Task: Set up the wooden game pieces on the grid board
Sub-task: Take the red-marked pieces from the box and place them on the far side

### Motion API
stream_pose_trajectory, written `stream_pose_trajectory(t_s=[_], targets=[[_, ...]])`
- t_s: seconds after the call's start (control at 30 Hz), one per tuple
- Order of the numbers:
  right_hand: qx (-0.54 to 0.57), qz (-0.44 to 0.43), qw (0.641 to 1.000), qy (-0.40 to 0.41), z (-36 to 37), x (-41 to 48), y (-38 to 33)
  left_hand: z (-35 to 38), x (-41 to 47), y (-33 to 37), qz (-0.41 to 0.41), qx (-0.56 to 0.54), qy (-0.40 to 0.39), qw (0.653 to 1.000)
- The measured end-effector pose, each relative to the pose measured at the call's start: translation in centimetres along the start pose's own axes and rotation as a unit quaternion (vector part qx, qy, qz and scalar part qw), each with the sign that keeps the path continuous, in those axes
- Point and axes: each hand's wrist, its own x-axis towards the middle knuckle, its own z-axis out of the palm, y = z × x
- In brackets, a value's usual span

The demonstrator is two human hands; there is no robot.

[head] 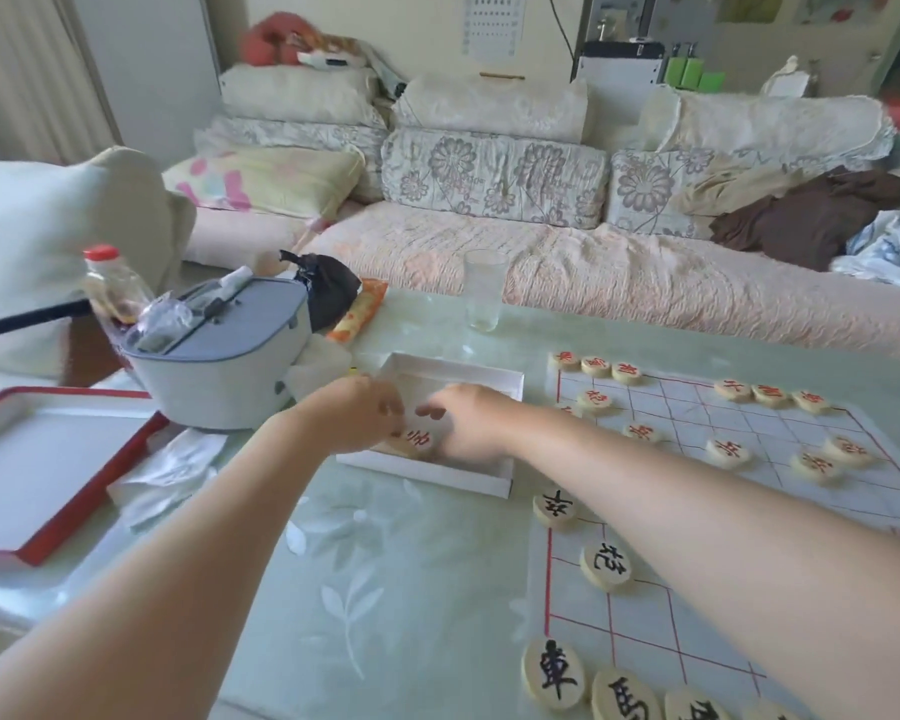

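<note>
Left hand (359,414) and right hand (471,423) crowd a red-lettered piece (417,440) in the white box (427,479), grip too blurry to tell.

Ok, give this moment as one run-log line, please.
stage: fetching pieces | left hand: in white box, at red-marked piece | right hand: in box, beside same piece | grip: unclear | grid board: partly set
</note>
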Motion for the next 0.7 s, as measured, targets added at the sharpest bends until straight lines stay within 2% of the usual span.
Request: stream_pose_trajectory(t_s=[0.17,0.33,0.47,0.57,0.7], targets=[[-0.014,-0.018,1.000,-0.005,1.4,1.4,-0.9,-1.1,-1.0,-1.3,0.010,-0.137,-0.068,0.988],[-0.020,-0.022,0.999,0.024,2.0,1.0,-0.3,-0.5,-0.5,-1.1,0.039,-0.102,-0.088,0.990],[-0.012,0.016,0.999,0.039,1.4,0.1,0.9,-0.5,0.3,0.1,0.044,-0.077,-0.035,0.995],[0.022,0.042,0.996,0.070,0.4,-1.3,2.5,-1.0,0.8,1.5,0.044,-0.137,0.032,0.989],[0.065,0.075,0.989,0.107,-1.0,-4.4,5.4,-0.7,1.4,4.9,0.059,-0.209,0.041,0.975]])
